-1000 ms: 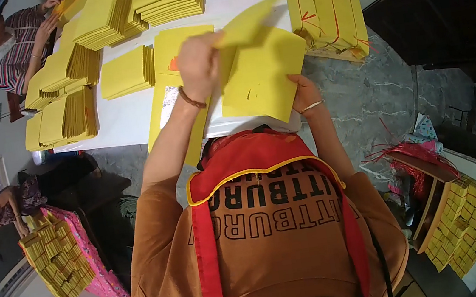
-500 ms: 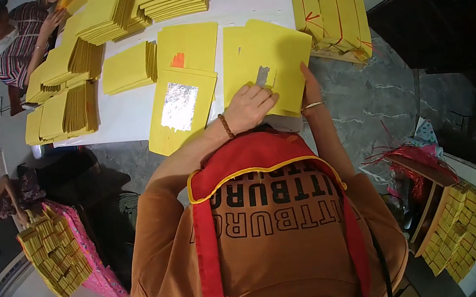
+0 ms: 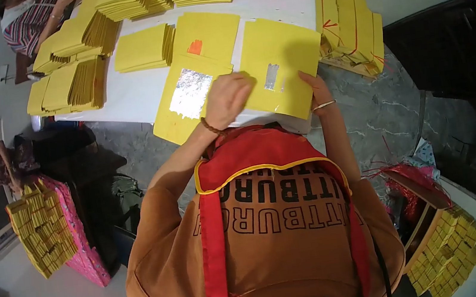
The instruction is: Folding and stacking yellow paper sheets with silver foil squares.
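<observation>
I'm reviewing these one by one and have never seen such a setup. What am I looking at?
No machine here: these are a person's own bare hands, seen from above by a wide fisheye camera worn on the head, so straight edges bend. On the white table lie a yellow sheet with a large silver patch, another with an orange patch and folded yellow stacks. The right hand holds the right edge of yellow paper with a small silver patch. The left hand is curled near its left edge; whether it grips anything is unclear.
</observation>
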Demonstrator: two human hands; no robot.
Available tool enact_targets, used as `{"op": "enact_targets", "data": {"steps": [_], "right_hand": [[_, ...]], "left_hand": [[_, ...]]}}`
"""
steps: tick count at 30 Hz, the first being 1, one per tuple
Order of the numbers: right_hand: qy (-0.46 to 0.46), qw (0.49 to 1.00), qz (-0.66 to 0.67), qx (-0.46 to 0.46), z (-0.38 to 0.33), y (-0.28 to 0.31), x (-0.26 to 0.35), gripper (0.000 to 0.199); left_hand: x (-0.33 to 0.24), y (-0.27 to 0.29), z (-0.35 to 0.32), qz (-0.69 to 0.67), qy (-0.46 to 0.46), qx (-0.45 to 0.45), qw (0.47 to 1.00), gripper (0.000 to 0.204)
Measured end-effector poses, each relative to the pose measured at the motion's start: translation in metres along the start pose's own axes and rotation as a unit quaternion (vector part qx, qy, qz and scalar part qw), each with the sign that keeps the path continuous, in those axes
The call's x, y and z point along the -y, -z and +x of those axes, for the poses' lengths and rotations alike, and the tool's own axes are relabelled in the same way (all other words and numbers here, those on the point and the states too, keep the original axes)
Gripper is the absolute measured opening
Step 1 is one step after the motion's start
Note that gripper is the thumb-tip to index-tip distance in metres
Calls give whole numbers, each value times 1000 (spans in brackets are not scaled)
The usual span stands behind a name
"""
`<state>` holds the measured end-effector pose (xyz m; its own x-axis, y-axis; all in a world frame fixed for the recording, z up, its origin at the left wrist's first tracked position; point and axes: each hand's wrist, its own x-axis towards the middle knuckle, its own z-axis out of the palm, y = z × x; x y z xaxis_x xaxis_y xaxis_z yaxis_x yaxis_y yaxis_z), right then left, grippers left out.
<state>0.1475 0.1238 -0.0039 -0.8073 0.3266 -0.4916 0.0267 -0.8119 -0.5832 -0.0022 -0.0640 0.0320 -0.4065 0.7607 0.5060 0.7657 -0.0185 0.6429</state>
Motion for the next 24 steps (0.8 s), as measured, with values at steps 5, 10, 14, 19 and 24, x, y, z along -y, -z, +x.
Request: {"op": "enact_targets", "data": {"steps": [5,10,14,19,24], "right_hand": [[121,981,-123,-94,1,-6,-4,38],[86,987,-125,-61,3,-7,1,45],[131,964,-211,-95,5,-7,1,47],[233,891,-352,-165,-5,-21,1,41],[44,956,-286,42,-15,-50,-23,36]], "left_hand": [[39,52,-47,-22,275,-144,950,14],[82,107,-104,188,327,-184,908,19],[89,113,-125,308,362,-125,871,26],[86,111,-121,352,362,-33,863,28],[75,105,-104,266,382,-16,885,41]]}}
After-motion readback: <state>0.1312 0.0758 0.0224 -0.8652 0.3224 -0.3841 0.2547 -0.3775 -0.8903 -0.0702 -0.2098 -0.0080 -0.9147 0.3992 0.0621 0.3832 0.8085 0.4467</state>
